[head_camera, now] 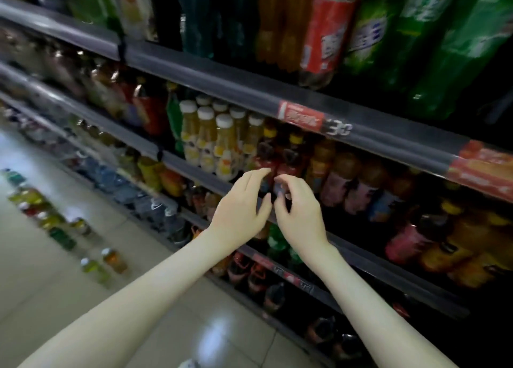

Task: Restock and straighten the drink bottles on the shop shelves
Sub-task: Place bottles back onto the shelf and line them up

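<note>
Just beyond the left hand [241, 209] and right hand [298, 215] stand dark bottles [266, 156] with red labels and yellow caps. Left of the left hand, the juice bottles [224, 151] are pale yellow with white caps and yellow-and-white labels. Right of the right hand, the amber bottles [337, 179] wear pink labels. Above both hands, a grey shelf rail [222, 84] carries a red price tag [301, 116] with white print. Higher still are green bottles [449, 48] and an orange bottle [274, 20]. Below and left of the left hand, the floor tiles [41, 298] are cream.
</note>
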`<action>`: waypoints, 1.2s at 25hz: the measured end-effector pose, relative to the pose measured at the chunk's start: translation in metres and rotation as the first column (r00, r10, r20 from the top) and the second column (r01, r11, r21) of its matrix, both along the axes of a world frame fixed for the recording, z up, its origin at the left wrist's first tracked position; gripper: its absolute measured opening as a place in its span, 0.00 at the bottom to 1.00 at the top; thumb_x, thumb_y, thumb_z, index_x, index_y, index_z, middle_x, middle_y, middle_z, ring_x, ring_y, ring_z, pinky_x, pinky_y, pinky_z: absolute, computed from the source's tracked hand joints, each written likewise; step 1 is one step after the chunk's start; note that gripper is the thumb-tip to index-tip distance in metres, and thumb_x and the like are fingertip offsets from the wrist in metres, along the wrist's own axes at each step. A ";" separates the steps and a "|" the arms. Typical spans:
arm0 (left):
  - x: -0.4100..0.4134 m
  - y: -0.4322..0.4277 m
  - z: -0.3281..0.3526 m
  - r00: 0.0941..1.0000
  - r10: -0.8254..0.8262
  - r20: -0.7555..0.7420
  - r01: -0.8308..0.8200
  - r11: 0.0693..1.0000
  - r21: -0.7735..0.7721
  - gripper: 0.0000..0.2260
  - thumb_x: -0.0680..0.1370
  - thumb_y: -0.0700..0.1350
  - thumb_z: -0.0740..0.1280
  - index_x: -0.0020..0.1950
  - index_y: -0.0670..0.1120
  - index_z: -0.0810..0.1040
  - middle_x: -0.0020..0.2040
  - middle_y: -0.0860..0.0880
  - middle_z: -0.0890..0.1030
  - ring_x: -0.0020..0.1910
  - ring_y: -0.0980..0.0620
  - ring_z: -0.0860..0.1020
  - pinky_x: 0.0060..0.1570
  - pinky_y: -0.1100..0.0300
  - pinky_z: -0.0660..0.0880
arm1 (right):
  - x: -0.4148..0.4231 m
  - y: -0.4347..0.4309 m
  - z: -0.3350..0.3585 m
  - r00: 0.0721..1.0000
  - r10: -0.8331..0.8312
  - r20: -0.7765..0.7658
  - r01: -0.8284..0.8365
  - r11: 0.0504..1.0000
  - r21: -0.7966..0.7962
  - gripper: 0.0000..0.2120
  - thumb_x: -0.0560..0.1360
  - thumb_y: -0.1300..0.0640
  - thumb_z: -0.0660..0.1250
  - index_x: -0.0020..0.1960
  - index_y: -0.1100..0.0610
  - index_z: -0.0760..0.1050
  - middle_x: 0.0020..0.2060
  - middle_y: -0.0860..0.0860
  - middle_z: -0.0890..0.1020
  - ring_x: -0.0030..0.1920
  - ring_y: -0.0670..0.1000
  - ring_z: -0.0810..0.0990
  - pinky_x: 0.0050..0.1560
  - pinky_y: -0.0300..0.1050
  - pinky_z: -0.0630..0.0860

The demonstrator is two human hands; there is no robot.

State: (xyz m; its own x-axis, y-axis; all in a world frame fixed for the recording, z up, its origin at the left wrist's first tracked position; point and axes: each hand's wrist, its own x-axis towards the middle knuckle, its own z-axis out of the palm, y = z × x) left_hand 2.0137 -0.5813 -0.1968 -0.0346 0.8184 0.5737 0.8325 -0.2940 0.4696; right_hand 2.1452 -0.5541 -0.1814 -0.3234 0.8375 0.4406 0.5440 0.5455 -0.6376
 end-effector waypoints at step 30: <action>-0.458 0.211 0.148 0.980 -0.019 -0.197 0.081 0.946 0.313 0.28 0.75 0.44 0.63 0.75 0.46 0.62 0.67 0.37 0.71 0.66 0.38 0.69 0.64 0.43 0.69 | -0.427 0.204 0.173 0.882 -0.385 -0.271 0.428 0.895 0.124 0.43 0.73 0.51 0.71 0.77 0.54 0.47 0.74 0.57 0.58 0.73 0.56 0.57 0.71 0.51 0.58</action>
